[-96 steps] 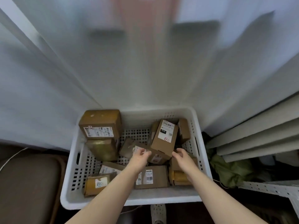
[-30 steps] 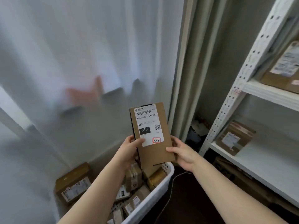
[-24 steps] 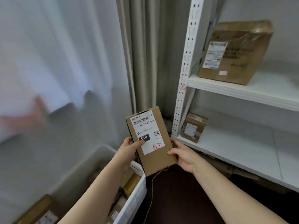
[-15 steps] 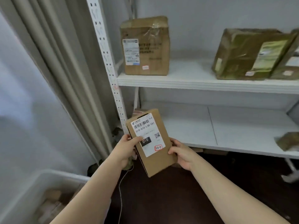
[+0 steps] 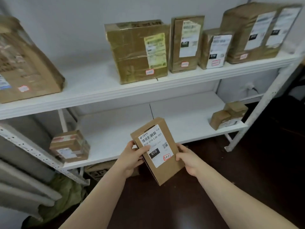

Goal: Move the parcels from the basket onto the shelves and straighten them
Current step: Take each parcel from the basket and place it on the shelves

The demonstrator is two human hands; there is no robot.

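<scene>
Left hand (image 5: 132, 156) and right hand (image 5: 188, 161) grip a labelled parcel (image 5: 158, 151) before the lower shelf (image 5: 181, 123) — taped box (image 5: 70, 147) at 9 o'clock, two small boxes (image 5: 227, 115) at 2 o'clock.

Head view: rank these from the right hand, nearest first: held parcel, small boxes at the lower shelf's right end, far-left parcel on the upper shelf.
1. The held parcel, gripped by the right hand.
2. The small boxes, lower shelf, right end.
3. The far-left parcel, upper shelf.
</scene>
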